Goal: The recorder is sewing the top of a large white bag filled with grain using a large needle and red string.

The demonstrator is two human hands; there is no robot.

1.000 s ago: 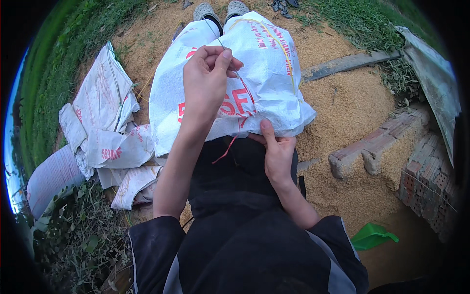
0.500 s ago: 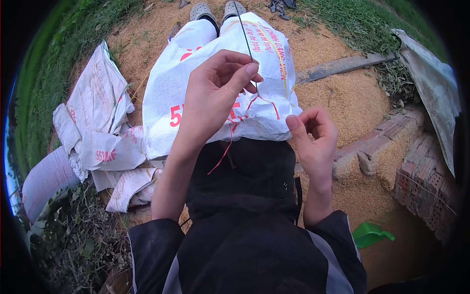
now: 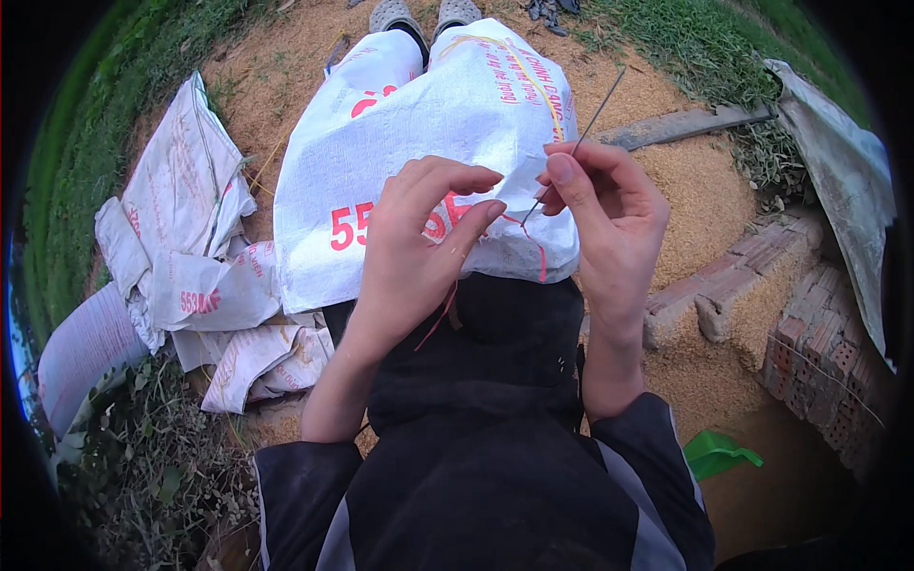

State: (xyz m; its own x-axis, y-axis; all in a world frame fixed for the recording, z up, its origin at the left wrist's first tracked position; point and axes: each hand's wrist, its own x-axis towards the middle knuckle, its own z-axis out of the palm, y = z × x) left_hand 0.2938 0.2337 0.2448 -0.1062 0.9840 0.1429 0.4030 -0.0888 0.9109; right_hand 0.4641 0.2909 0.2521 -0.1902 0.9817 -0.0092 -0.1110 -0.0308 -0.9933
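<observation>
A white woven sack (image 3: 433,114) with red print lies across my legs. Above its near edge, my right hand (image 3: 617,233) pinches a long thin metal needle (image 3: 602,105) between thumb and fingers, its upper end slanting up to the right. Red string (image 3: 544,262) hangs from the needle's lower end, over the sack. To the left, my left hand (image 3: 409,238) has thumb and forefinger apart, close to the string. No object shows between those two fingertips; its other fingers are partly hidden. More red string dangles below the left hand, against my dark clothes.
Several used woven sacks (image 3: 224,285) lie crumpled at the left, beside a rounded full-looking sack (image 3: 86,357). Husk-like grain (image 3: 695,186) covers the ground at the right. A plank (image 3: 681,127), stacked bricks (image 3: 824,352), a grey sheet (image 3: 843,181) and a green scoop (image 3: 716,455) are there too.
The needle has passed from my left hand to my right and tilted rightward. My left hand has moved down and its thumb and forefinger have parted; my right hand has risen.
</observation>
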